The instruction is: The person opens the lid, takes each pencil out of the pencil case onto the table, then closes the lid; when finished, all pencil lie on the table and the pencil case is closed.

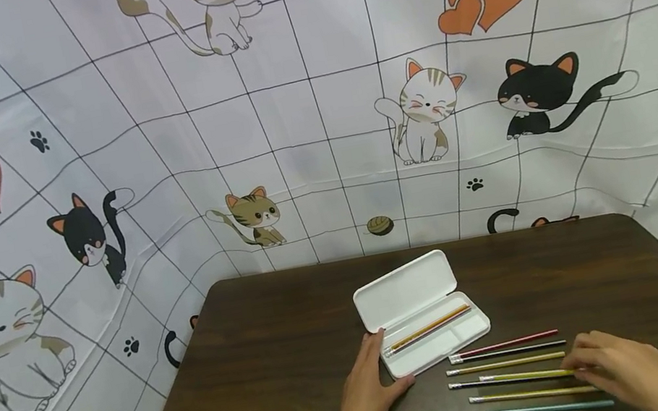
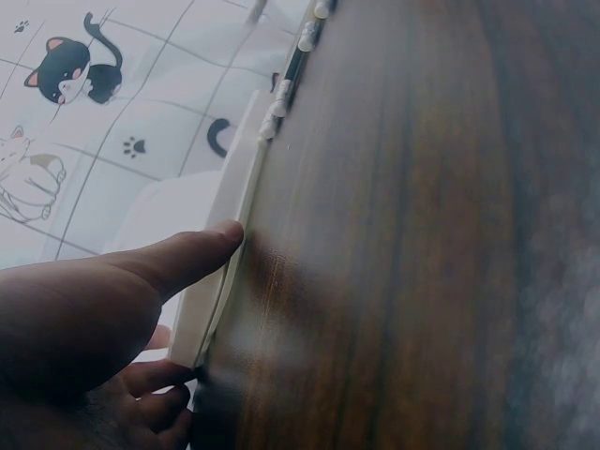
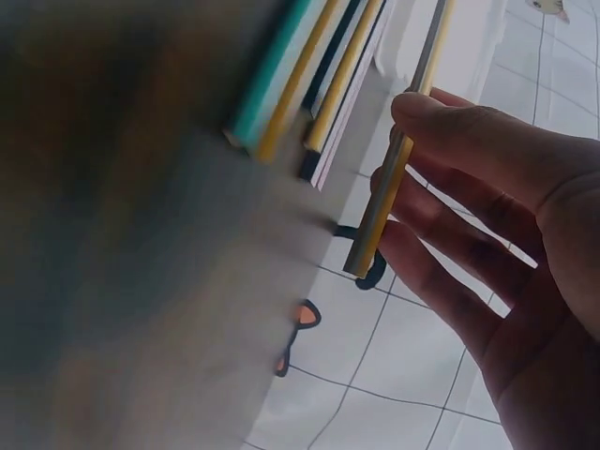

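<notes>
A white pencil case point(image 1: 406, 291) lies with its lid up on the dark wooden table point(image 1: 277, 361). Inside it rest a yellow-orange pencil and a darker one point(image 1: 430, 329). My left hand point(image 1: 364, 390) grips the case at its left end, thumb along the front edge and fingers at the side. In my right hand point(image 1: 615, 368) a yellow pencil point(image 3: 384, 197) is pinched between thumb and fingertips, lifted over the row. Its white eraser end points left toward the case. Below it lie a black pencil point(image 1: 466, 385) and a teal pencil point(image 1: 543, 409).
Red point(image 1: 512, 342), black and yellow pencils lie roughly parallel right of the case, erasers to the left. Another yellow pencil point(image 1: 534, 393) is just behind the teal one. A white curtain point(image 1: 287, 117) printed with cats hangs behind the table's far edge.
</notes>
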The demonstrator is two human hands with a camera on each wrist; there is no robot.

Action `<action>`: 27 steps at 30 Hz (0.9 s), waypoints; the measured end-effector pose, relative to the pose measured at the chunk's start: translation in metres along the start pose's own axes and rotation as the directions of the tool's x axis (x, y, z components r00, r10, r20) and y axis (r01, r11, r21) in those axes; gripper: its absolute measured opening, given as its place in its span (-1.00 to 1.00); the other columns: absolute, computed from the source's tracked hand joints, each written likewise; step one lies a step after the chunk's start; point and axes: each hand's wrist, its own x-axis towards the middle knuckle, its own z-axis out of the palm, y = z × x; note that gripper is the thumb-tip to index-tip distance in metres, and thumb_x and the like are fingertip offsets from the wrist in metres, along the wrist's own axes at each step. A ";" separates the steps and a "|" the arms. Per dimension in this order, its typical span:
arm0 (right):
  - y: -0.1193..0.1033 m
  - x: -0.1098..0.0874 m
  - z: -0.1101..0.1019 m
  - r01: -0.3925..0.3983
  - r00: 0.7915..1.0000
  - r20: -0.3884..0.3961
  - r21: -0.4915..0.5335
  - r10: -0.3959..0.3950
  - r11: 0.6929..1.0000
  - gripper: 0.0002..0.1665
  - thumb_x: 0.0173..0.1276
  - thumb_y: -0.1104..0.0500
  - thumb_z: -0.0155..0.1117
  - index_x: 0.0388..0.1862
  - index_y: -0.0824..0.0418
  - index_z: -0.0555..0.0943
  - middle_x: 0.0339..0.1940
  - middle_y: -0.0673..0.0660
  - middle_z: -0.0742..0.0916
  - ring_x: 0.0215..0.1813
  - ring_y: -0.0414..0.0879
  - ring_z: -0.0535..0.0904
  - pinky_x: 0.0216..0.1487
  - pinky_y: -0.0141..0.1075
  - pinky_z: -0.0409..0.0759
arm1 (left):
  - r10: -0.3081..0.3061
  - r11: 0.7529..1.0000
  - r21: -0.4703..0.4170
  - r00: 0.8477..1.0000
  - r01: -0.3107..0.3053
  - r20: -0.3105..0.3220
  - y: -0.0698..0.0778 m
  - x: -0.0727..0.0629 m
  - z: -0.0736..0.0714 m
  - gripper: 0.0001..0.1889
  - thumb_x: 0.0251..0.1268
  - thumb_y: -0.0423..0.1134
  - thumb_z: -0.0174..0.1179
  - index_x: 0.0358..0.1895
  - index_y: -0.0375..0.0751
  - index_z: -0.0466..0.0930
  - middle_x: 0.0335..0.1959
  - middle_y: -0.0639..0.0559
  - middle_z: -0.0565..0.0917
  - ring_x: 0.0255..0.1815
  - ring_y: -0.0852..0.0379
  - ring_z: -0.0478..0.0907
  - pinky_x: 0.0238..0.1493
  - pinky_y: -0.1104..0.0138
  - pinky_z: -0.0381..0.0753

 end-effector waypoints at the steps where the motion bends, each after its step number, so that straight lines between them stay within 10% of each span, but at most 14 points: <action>1: -0.003 -0.004 0.001 -0.001 1.000 0.013 0.021 0.001 1.000 -0.61 -0.07 0.30 0.58 -0.29 -0.09 0.69 -0.31 -0.33 0.48 -0.38 -0.48 0.35 -0.56 -0.46 0.39 | 0.004 1.000 0.003 1.000 -0.004 -0.002 0.000 0.000 0.000 -0.05 0.09 0.16 0.41 0.52 -0.06 0.18 0.46 -0.14 0.27 0.46 -0.14 0.19 0.09 -0.15 0.46; 19: -0.010 -0.032 0.019 0.027 0.998 0.053 0.105 -0.033 0.994 -0.60 0.02 0.28 0.55 -0.24 -0.14 0.67 -0.28 -0.37 0.50 -0.34 -0.47 0.34 -0.56 -0.48 0.31 | -0.024 1.000 0.011 0.999 0.024 0.021 -0.001 0.001 0.000 -0.04 0.08 0.17 0.41 0.53 -0.01 0.16 0.47 -0.10 0.26 0.47 -0.10 0.17 0.10 -0.13 0.46; 27: -0.013 -0.035 0.029 0.062 0.997 -0.048 0.060 -0.059 0.996 -0.49 -0.10 0.32 0.59 -0.24 -0.18 0.63 -0.30 -0.39 0.49 -0.34 -0.49 0.33 -0.51 -0.58 0.24 | -0.015 1.000 0.006 1.000 0.015 0.013 0.000 0.002 -0.001 -0.05 0.09 0.18 0.40 0.52 -0.04 0.18 0.47 -0.12 0.26 0.46 -0.12 0.19 0.09 -0.15 0.46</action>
